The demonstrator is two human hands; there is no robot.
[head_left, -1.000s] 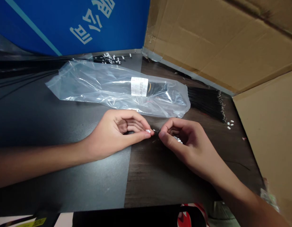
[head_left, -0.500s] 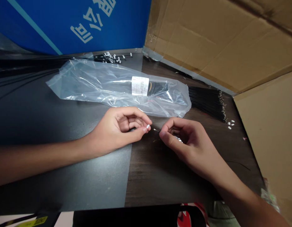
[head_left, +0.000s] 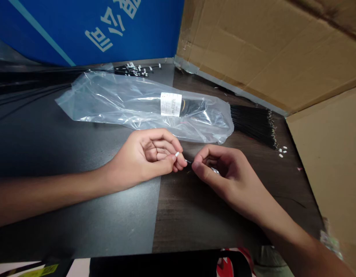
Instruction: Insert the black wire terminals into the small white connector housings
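My left hand [head_left: 147, 157] rests on the dark table [head_left: 80, 215], thumb and forefinger pinched on a small white connector [head_left: 177, 154]. A finger's width to its right, my right hand [head_left: 221, 173] pinches the metal tip of a thin wire [head_left: 188, 161] that points at the connector. More small pieces seem to lie in its curled palm, too small to name. Just behind both hands lies a clear plastic bag [head_left: 137, 104] with a white label [head_left: 171, 104] and a dark bundle inside.
A bundle of black wires [head_left: 253, 121] sticks out at the bag's right end, with loose white connectors [head_left: 281, 151] beside it. More wires with white ends [head_left: 134, 70] lie at the back. A blue panel [head_left: 88, 27] and cardboard sheets [head_left: 267, 50] wall the table.
The connector and the wire tip touched a second ago, came slightly apart, and now stand close again. My left fingers have turned the connector a little.
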